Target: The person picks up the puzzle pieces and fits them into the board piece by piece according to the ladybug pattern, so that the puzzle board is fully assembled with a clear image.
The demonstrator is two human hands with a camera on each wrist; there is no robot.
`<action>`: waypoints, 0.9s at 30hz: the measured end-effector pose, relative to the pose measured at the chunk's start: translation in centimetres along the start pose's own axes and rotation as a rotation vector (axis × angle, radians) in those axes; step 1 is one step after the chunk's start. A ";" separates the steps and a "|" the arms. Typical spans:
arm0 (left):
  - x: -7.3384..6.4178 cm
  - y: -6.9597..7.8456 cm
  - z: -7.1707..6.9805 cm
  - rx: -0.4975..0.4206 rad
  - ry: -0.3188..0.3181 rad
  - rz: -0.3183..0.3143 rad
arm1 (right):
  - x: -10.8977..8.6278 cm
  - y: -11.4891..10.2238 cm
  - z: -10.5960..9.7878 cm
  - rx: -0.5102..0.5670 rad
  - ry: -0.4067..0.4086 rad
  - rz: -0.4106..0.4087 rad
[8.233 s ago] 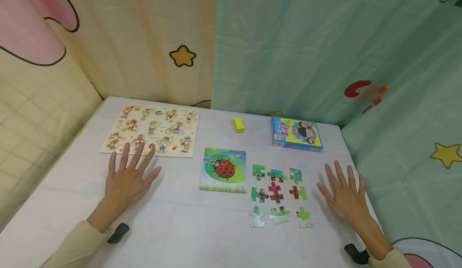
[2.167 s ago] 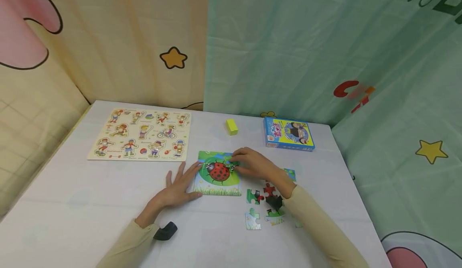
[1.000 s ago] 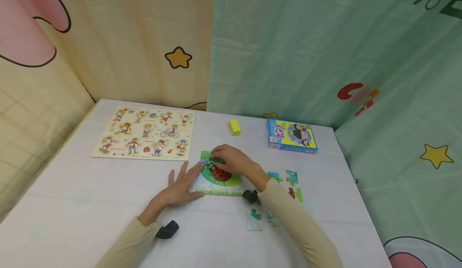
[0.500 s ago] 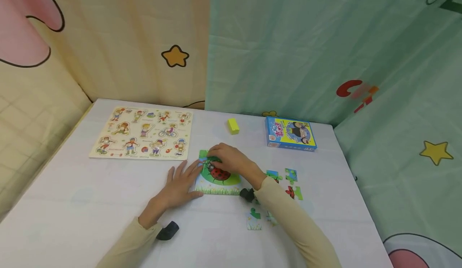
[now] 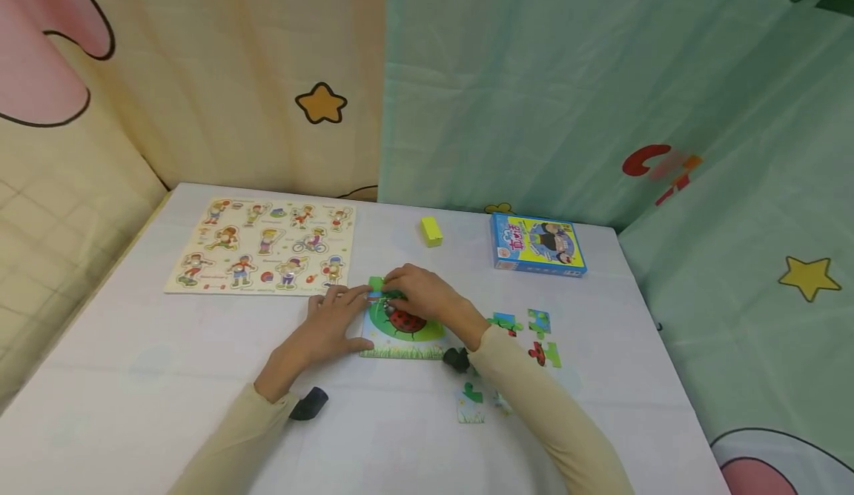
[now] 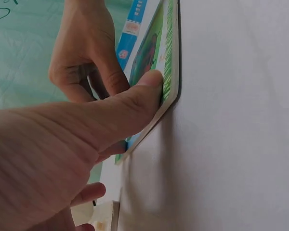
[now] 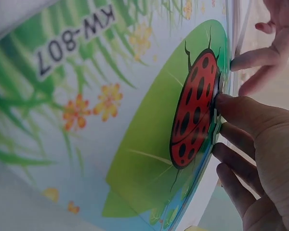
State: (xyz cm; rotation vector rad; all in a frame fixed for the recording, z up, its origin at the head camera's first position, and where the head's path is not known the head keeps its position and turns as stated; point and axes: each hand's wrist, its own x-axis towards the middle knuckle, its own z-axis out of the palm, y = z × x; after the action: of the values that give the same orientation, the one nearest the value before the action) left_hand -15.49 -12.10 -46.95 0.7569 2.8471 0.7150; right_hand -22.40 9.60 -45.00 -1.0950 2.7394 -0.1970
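Note:
A square ladybug puzzle board (image 5: 403, 353) lies flat mid-table. Along its left side my left hand (image 5: 323, 332) rests, thumb on the lower left corner and fingertips near the upper left corner. In the left wrist view that thumb presses the board's edge. Over the board's upper left part, my right hand (image 5: 430, 296) pinches a small jigsaw piece (image 7: 216, 126) between thumb and fingers, close to the surface. The fingers hide most of the piece. To the right lie loose jigsaw pieces (image 5: 470, 404), several of them partly covered by the right forearm.
A wooden peg puzzle (image 5: 263, 247) with figures of children lies at the back left. Behind the ladybug board stand a small yellow block (image 5: 431, 232) and, farther right, a blue and yellow box (image 5: 539, 245). Curtains (image 5: 500, 87) hang behind the white table (image 5: 133, 406).
The hands have come from flat on the table to the ladybug board. My right hand has carried a jigsaw piece leftward across it; lately, the left fingers have shifted slightly and bent more.

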 end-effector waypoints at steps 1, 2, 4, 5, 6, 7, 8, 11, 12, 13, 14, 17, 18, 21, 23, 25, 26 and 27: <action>0.2 -0.1 -0.1 -0.005 -0.003 0.000 | 0.0 0.0 0.0 -0.001 0.001 -0.003; 0.3 -0.3 -0.1 -0.009 -0.007 -0.001 | 0.0 0.0 0.1 -0.002 0.004 -0.007; 0.4 -0.4 -0.3 -0.015 -0.017 -0.005 | 0.0 0.1 0.1 -0.002 0.010 -0.011; 0.4 -0.5 -0.3 -0.011 -0.024 -0.005 | 0.0 0.1 0.2 0.000 0.013 -0.012; 0.5 -0.6 -0.3 -0.005 -0.028 -0.003 | 0.0 0.1 0.2 0.004 0.016 -0.011; 0.5 -0.7 -0.3 0.005 -0.034 0.002 | 0.0 0.2 0.2 0.009 0.016 -0.010; 0.5 -0.9 -0.3 0.021 -0.037 0.009 | 0.0 0.2 0.3 0.016 0.015 -0.007; 0.7 -1.4 -0.2 0.038 -0.032 0.035 | 0.1 0.4 0.2 0.046 0.004 0.003; 0.8 -1.5 -0.2 0.037 -0.030 0.043 | 0.1 0.5 0.1 0.056 -0.001 0.005; 0.9 -1.6 -0.3 0.037 -0.029 0.049 | 0.1 0.6 0.1 0.067 -0.005 0.007; 0.9 -1.7 -0.3 0.035 -0.027 0.053 | 0.1 0.7 0.1 0.078 -0.010 0.011; 1.0 -1.7 -0.4 0.006 -0.033 0.049 | 0.0 1.1 0.0 0.108 -0.022 0.016; 1.0 -1.7 -0.4 0.001 -0.035 0.048 | -0.1 1.2 -0.1 0.121 -0.023 0.016; 1.0 -1.8 -0.4 -0.007 -0.039 0.039 | -0.8 1.4 -0.8 0.175 -0.004 0.013; 0.9 -1.8 -0.3 -0.003 -0.038 0.039 | -1.4 1.8 -1.3 0.209 0.024 0.011; 0.9 -1.8 -0.3 -0.002 -0.035 0.040 | -2.2 2.2 -1.7 0.239 0.059 0.012; 0.9 -1.9 -0.2 -0.009 -0.035 0.040 | -2.6 2.4 -1.9 0.250 0.074 0.012; 0.9 -1.9 -0.2 -0.017 -0.037 0.040 | -3.1 2.6 -2.0 0.256 0.087 0.013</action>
State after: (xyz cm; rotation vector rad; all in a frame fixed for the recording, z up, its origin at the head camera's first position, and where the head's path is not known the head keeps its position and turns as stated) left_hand -17.13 -13.18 -47.61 0.8175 2.7967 0.7210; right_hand -22.40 13.72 -43.22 -1.0198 2.6975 -0.5874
